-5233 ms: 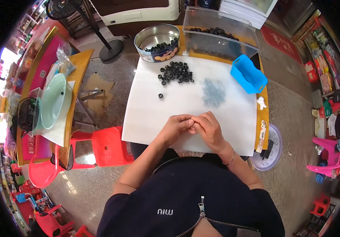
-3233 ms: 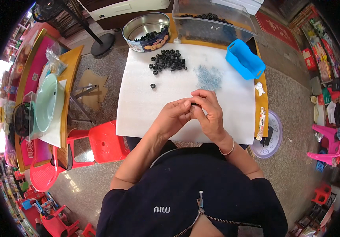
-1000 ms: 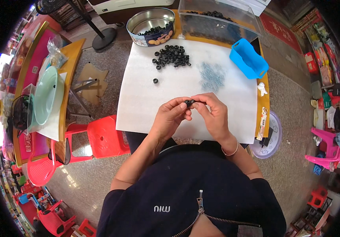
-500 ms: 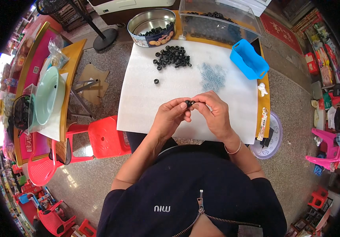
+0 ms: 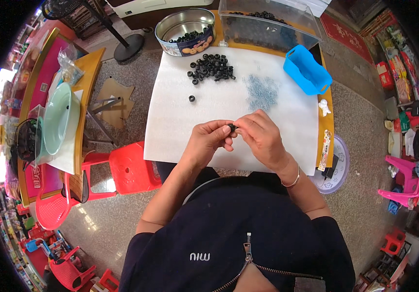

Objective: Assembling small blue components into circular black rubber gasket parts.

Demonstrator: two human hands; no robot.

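Observation:
Over the near part of a white sheet (image 5: 180,131), my left hand (image 5: 210,138) pinches a small round black part (image 5: 232,127) between thumb and forefinger. My right hand (image 5: 262,138) meets it from the other side, its fingertips closed at the same part; anything else in them is too small to make out. Farther off on the sheet lies a pile of small black ring-like parts (image 5: 212,67), with one loose black part (image 5: 192,98) nearer to me. Right of the pile, many tiny bluish pieces (image 5: 262,92) are spread out.
Behind the pile stand a round tin (image 5: 163,41) and a clear plastic box (image 5: 273,36), both holding black parts. A blue basket (image 5: 307,73) sits at the table's right. To the left are a red stool (image 5: 131,168) and a side table with a pale green basin (image 5: 61,119).
My right hand has turned slightly and its fingers have closed in tighter around the black part. My left hand keeps its pinch almost in place.

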